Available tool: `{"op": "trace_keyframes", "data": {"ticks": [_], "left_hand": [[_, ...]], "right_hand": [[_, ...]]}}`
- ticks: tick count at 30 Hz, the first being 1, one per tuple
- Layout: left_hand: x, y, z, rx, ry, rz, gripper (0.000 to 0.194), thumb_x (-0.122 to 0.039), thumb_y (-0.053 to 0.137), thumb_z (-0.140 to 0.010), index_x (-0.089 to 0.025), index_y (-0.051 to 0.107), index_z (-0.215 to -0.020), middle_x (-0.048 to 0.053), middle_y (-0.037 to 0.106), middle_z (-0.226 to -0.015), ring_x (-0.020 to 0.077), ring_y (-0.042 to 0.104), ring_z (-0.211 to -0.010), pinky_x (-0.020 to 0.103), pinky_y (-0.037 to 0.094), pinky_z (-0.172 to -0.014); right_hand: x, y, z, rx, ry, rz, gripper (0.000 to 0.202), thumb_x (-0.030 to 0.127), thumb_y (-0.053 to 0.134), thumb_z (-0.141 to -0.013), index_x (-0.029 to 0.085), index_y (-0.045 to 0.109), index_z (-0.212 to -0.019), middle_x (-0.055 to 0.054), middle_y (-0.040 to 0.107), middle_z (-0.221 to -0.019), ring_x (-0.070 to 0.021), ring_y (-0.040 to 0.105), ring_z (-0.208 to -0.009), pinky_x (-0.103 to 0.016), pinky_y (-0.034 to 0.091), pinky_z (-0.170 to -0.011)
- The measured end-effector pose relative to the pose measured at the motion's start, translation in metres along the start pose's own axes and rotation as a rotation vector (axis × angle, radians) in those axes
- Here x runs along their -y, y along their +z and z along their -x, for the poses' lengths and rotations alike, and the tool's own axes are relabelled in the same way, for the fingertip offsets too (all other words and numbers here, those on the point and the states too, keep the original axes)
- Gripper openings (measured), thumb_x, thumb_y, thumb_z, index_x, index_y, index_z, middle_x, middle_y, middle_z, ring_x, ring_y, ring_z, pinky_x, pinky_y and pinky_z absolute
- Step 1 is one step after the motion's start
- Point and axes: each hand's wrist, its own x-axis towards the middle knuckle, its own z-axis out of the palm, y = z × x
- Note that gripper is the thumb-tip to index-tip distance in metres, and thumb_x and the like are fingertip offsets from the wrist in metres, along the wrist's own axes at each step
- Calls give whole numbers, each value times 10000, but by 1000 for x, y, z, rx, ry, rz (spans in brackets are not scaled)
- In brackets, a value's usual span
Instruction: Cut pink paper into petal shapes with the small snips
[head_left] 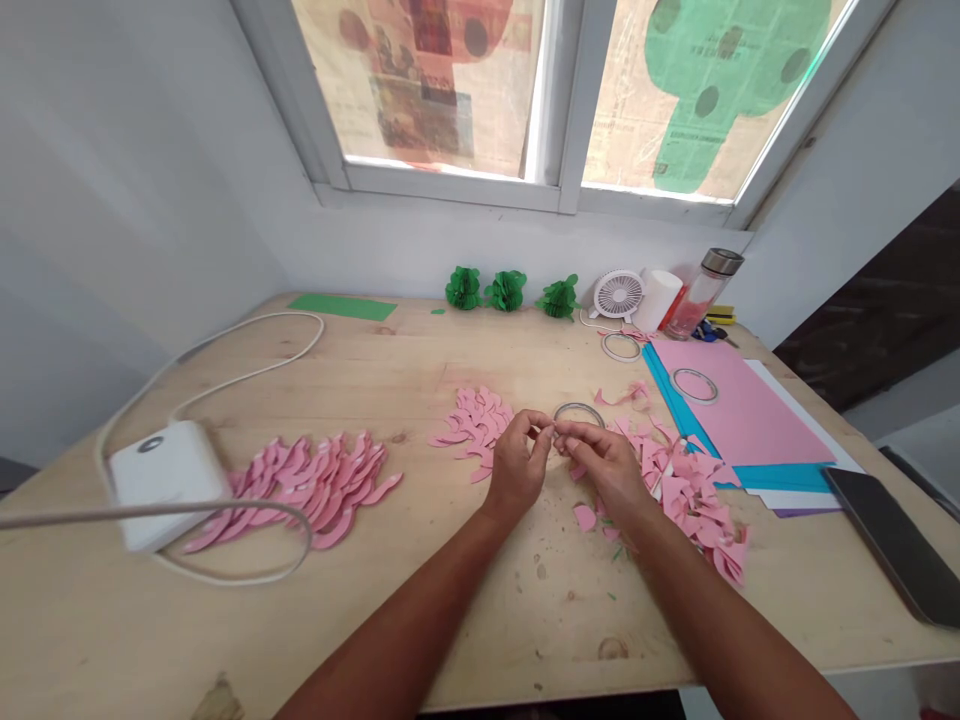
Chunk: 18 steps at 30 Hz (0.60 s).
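My left hand [519, 462] and my right hand [606, 470] meet fingertip to fingertip above the middle of the table. Both are closed in a pinch; whatever lies between the fingertips is too small to make out. Just behind them is a thin roll of tape [579, 408], partly hidden by my fingers. To the left of my left hand lies a small spread of curved pink paper pieces [472, 418]. Beside and under my right forearm is a heap of pink paper scraps [694, 495].
A larger pile of curved pink pieces [322, 485] lies left, near a white power bank [169, 470] with a looping cable. Three green paper figures [506, 290], a small fan [619, 295] and a bottle [701, 300] stand behind. Right are pink paper [765, 420] and a phone [896, 540].
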Motion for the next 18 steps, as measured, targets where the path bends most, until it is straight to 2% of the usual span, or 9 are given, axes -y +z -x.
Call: {"op": "trace_keyframes", "data": {"ticks": [8,12,18], "left_hand": [[-1,0,1,28,-44,47,72,-245,480,-832,-186,516,-814,23,598,-804,140,571,-751,265,445,-686],[-2,0,1,31,-63,54,77,-248,477,-831,-184,518,-819,22,594,-799,138,565,-750,263,440,-683],[-2,0,0,27,-66,60,71,-246,487,-821,-184,519,-811,17,596,-779,138,566,-742,260,438,-675]], "right_hand": [[2,1,1,-15,4,65,301,322,603,-704,164,686,-946,-64,659,-804,-150,578,-672,-201,400,-449],[1,2,0,-17,-19,96,311,321,583,-721,154,675,-967,-72,654,-820,-173,591,-752,-196,407,-457],[-6,-1,-2,-1,-84,142,280,305,549,-763,166,675,-971,-64,650,-834,-169,596,-755,-213,442,-502]]}}
